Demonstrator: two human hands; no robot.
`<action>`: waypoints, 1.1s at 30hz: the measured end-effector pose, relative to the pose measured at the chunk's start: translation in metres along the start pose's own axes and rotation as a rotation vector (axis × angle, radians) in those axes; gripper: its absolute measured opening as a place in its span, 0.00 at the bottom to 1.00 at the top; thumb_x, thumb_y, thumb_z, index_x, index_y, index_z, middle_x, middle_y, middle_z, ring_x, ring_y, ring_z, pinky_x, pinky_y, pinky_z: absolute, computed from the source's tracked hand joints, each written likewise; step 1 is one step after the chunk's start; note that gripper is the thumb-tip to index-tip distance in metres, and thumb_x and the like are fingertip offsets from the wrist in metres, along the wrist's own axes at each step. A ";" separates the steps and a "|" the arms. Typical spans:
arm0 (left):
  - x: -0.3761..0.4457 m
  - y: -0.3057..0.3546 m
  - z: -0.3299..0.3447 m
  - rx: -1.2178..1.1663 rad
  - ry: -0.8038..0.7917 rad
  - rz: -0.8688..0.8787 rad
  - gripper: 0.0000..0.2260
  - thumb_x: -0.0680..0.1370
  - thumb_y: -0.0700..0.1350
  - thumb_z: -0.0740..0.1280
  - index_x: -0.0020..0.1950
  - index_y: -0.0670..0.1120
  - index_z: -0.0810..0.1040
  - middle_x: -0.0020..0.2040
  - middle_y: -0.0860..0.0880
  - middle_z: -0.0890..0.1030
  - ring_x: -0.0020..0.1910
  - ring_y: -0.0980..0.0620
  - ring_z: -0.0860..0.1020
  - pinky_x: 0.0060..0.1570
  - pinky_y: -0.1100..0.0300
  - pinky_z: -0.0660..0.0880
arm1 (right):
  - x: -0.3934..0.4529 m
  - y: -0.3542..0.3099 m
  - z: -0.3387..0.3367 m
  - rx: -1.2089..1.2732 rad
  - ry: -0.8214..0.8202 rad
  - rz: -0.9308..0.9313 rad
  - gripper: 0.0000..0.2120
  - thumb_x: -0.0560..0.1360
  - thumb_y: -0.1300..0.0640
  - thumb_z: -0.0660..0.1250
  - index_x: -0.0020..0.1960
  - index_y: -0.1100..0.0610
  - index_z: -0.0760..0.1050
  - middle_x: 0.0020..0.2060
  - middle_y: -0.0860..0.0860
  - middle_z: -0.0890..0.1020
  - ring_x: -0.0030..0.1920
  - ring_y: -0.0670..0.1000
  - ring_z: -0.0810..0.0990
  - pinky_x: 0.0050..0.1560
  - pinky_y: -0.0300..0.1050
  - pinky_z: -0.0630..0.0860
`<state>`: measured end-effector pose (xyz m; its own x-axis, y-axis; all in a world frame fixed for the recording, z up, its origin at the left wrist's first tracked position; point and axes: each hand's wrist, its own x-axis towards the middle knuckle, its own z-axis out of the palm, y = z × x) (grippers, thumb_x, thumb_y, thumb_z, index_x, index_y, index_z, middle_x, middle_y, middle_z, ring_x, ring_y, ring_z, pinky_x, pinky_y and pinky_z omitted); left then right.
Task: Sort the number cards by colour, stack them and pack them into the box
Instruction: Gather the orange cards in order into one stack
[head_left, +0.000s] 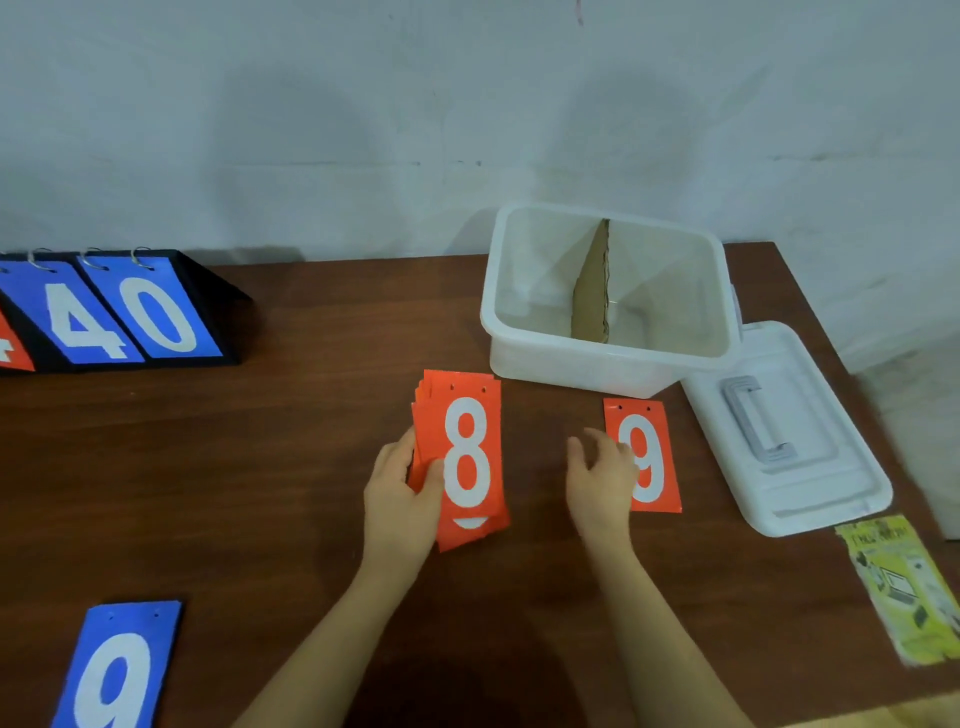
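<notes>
My left hand (402, 488) grips a stack of red number cards (465, 457) by its left edge, the 8 card on top, above the brown table (311, 441). A single red 9 card (647, 457) lies flat to the right. My right hand (600, 473) rests with spread fingers on that card's left edge. Beyond them stands the white plastic box (608, 358), open, with a cardboard divider (592, 291) splitting it in two. A blue 9 card (117, 670) tops a blue pile at the front left.
The box's white lid (784, 441) lies right of the 9 card. A black scoreboard stand (119, 312) with blue 4 and 0 cards on rings sits at the back left. A yellow leaflet (904, 587) lies near the table's right edge. A wall runs behind.
</notes>
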<state>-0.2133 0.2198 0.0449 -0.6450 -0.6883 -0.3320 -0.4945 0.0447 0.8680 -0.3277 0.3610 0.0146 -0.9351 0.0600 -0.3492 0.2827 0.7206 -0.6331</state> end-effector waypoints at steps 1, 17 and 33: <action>0.003 0.001 0.001 -0.001 0.013 -0.008 0.19 0.78 0.45 0.63 0.70 0.49 0.68 0.59 0.54 0.74 0.57 0.55 0.75 0.57 0.54 0.76 | 0.012 0.010 -0.007 -0.253 0.074 -0.035 0.21 0.79 0.51 0.59 0.69 0.57 0.67 0.68 0.59 0.69 0.67 0.59 0.67 0.66 0.55 0.66; 0.010 -0.009 -0.018 0.063 0.084 -0.030 0.19 0.78 0.45 0.63 0.69 0.48 0.69 0.64 0.48 0.74 0.61 0.50 0.75 0.56 0.51 0.76 | -0.003 0.009 0.022 -0.389 0.052 -0.046 0.33 0.70 0.48 0.72 0.68 0.58 0.63 0.67 0.57 0.65 0.66 0.58 0.66 0.65 0.51 0.65; -0.002 0.004 -0.055 -0.008 0.105 0.176 0.16 0.78 0.48 0.63 0.66 0.55 0.68 0.56 0.58 0.74 0.52 0.58 0.76 0.50 0.62 0.75 | -0.058 -0.068 0.005 0.754 -0.380 -0.050 0.05 0.74 0.57 0.68 0.48 0.52 0.74 0.48 0.49 0.83 0.49 0.49 0.83 0.48 0.45 0.81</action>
<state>-0.1824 0.1818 0.0694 -0.6568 -0.7419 -0.1347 -0.3743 0.1656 0.9124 -0.2914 0.3048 0.0741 -0.8529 -0.2936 -0.4318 0.4360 0.0547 -0.8983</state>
